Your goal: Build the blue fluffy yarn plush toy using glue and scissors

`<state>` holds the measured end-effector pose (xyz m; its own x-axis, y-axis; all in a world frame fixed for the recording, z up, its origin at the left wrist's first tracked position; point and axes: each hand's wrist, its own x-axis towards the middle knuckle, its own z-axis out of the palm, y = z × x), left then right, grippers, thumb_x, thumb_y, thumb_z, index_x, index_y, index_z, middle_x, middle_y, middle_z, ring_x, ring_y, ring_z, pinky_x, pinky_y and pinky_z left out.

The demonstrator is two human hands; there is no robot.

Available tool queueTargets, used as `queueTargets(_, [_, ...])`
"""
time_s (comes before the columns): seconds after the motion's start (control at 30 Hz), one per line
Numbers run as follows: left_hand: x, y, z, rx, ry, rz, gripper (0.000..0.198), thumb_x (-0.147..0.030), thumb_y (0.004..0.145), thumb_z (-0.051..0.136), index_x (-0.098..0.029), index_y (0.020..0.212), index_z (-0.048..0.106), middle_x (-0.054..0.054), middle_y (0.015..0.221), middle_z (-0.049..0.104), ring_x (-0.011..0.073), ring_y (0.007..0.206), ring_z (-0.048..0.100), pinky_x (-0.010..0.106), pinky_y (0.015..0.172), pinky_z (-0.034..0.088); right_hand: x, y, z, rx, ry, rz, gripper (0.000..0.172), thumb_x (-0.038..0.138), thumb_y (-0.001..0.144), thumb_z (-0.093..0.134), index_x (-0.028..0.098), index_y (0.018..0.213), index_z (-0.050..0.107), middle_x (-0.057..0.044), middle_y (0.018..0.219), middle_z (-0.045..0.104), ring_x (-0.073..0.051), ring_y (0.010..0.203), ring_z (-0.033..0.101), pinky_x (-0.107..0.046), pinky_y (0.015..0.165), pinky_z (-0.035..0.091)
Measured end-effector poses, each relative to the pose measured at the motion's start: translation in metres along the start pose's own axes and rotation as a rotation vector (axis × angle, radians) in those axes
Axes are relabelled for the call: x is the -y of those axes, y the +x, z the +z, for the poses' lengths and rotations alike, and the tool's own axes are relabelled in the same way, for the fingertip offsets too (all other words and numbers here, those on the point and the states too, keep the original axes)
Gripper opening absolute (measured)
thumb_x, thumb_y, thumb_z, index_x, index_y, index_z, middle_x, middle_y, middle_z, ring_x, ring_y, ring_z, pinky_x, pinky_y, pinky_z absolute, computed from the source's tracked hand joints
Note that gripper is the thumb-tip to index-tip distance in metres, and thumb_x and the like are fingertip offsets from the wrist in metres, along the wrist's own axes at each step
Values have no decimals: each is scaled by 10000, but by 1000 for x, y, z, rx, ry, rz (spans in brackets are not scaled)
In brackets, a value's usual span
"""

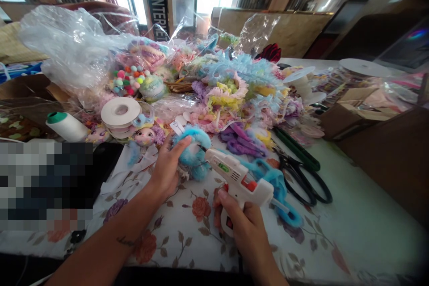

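My left hand [167, 161] is closed on a fluffy light-blue piece [191, 154] with a white tag [177, 127] sticking up from it; its exact kind is unclear. A white hot glue gun [239, 178] is in my right hand [243, 221], with fingers wrapped round its handle. The gun's dark nozzle points left and meets or nearly meets the blue fluff; contact is hard to tell. A clear glue stick pokes out of its back. Behind the gun lies a loose strip of blue fuzzy cord [291, 216].
Black-handled scissors [303, 183] lie at the right, beside a green bar-shaped thing [298, 148]. Purple fuzzy cord [243, 140], a white ribbon spool [120, 112], a thread cone [69, 126] and doll heads [147, 135] stand close behind. Colourful ruffled trims [234, 67] pile up farther back. A cardboard box [372, 129] sits right.
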<state>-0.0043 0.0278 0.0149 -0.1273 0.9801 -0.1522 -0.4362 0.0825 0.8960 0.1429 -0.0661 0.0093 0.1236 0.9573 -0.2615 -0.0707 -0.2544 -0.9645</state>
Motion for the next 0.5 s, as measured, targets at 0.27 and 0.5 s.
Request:
queueTargets(0.27, [0,0,-2,-35,16,-47,587,-373,697,854,-289,1245,662,61,1199,735,294,1133,672,334,798,551,4,-1,0,14,-38,-7,432,559,825,700,186,615,640,4,447,567,-110,424,462,-243,468,405])
queueTargets(0.5, [-1,0,0,-28,7,-25,561,-392,704,860,-264,1217,673,52,1131,748,265,1080,686,322,816,545,-4,0,-2,79,-36,9,439,567,831,692,181,625,651,-1,431,568,-118,414,475,-238,454,391])
